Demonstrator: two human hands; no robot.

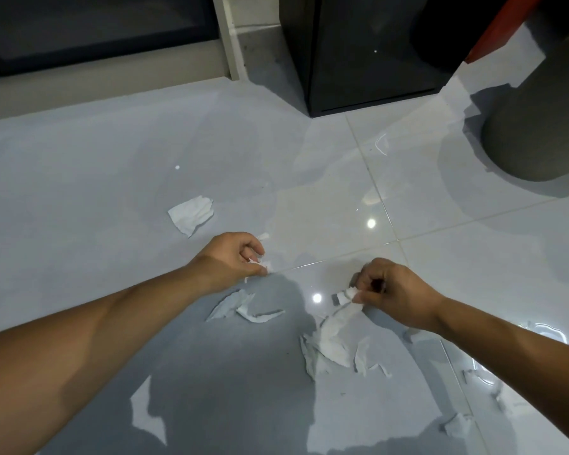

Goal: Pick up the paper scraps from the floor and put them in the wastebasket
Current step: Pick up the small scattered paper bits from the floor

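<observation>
Gathering step underway: left hand [232,257] is pinching a small paper scrap [260,266] at floor level, right hand [388,292] is pinching the top of a long scrap [337,330] and lifting it off the glossy floor [112,165]. Both arms are reaching forward and down, fingers curled. More scraps are lying around; one flat piece [192,213] sits beyond the left hand. Next probably calls for carrying the handfuls to the grey wastebasket [536,126], far right.

Person, head-camera view; two arms and two hands visible.

Left hand [230,257]: bare; no glove, ring or bracelet showing. Left forearm [89,339]: bare along its whole visible length, no sleeve, no watch or band at the wrist; it fills the frame's lower left corner.

Right hand [388,290]: bare, knuckles and thumbnail visible; no jewellery showing. Right forearm [506,353]: bare to the frame edge, wrist unadorned.

No clothing in view.
</observation>
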